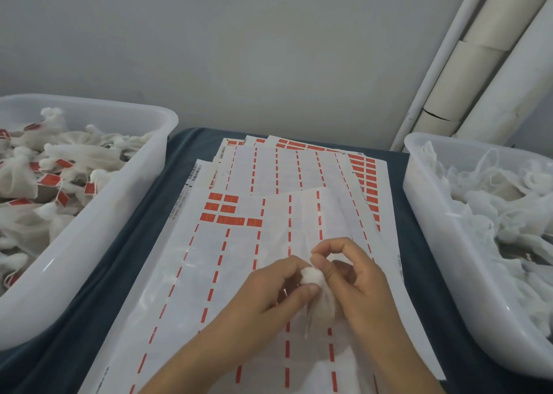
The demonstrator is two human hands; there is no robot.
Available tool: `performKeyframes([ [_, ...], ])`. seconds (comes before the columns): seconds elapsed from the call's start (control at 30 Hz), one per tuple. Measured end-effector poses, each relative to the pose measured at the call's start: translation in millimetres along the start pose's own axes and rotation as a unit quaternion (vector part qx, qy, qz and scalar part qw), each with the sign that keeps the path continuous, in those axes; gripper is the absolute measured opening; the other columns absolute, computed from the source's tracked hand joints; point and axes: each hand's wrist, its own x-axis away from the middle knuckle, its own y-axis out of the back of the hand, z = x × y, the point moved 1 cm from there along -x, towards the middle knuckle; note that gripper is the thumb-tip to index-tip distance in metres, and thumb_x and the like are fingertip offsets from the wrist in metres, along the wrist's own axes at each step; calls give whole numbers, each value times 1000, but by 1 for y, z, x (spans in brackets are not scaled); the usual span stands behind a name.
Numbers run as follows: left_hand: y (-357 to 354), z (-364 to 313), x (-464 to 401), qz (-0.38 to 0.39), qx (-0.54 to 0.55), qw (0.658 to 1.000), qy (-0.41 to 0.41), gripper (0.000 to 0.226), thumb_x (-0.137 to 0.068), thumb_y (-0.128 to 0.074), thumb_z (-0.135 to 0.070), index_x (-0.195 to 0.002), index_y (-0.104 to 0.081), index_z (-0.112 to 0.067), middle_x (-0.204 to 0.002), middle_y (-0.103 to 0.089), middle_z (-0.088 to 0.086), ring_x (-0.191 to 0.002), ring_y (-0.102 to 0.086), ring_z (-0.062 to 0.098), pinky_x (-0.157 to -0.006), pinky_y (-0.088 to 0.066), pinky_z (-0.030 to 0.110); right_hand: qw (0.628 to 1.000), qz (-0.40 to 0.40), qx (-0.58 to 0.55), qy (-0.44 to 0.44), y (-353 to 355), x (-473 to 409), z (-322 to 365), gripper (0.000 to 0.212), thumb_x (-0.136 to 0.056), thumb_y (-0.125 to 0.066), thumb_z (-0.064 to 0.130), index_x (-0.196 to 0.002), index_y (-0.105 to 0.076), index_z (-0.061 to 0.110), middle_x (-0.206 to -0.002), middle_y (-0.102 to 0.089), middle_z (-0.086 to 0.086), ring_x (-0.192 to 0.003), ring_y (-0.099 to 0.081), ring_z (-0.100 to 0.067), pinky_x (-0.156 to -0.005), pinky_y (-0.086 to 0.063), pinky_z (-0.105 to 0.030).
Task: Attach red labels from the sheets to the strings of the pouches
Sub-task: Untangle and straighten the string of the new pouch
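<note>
Sheets (pixel 227 274): red labels (pixel 230 221), print unreadable.

Left grip (pixel 278 286), right grip (pixel 350 271) pinching.

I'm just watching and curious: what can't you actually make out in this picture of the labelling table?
Head view only:
- The white mesh pouch: its string and any label are hidden by the left hand and right hand.
- Print on the red labels on the white sheets: too small.
- The translucent left plastic bin and right plastic bin: cut off by the frame edges.
</note>
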Motion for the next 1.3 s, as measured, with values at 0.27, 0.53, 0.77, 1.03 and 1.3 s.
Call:
performKeyframes([
  [0.27, -1, -2, 1, -2, 49, 999, 21, 30, -73, -49, -51, -92, -61, -31, -72, -59, -21, -66, -52, -4, -60, -43, 12, 998, 54, -7, 19, 8, -2, -2, 9, -72, -61, 35, -77, -66, 31, -81, -69, 13, -75, -65, -11, -67, -52, -16],
  [0.53, 7, 1, -3, -60, 112, 988, 89, 14, -80, -59, -33, -85, -65, -22, -56, -59, -14, -50, -51, -1, -57, -46, 12, 986, 143, 61, 63, 9, -1, -5, 21, -82, -51, 49, -97, -64, 43, -98, -66, 21, -98, -60, -4, -82, -48, -14],
  [0.77, 13, 1, -4, -49, 139, 984, 97, 11, -83, -63, -23, -91, -63, -16, -69, -70, 3, -46, -53, 7, -58, -48, 16, 991, 107, 85, 13, 12, -2, -2, 16, -69, -57, 48, -84, -65, 46, -88, -67, 25, -89, -60, 2, -75, -48, -9],
  [1.03, 11, 1, -2, -129, 34, 990, -32, 24, -76, -52, -44, -89, -44, -26, -56, -61, -13, -45, -49, 0, -47, -39, 8, 953, 174, -127, -213, -3, 7, -3, 37, -78, -53, 42, -104, -69, 20, -100, -70, 10, -101, -63, -9, -91, -50, -24],
  [1.3, 16, -1, -4, -51, 239, 970, -6, 42, -72, -58, -45, -99, -41, -18, -61, -66, -2, -48, -42, 7, -48, -39, 15, 877, 231, -329, -264, 2, 10, 9, 42, -82, -52, 21, -109, -63, -8, -120, -58, -26, -114, -52, -38, -100, -42, -39],
])
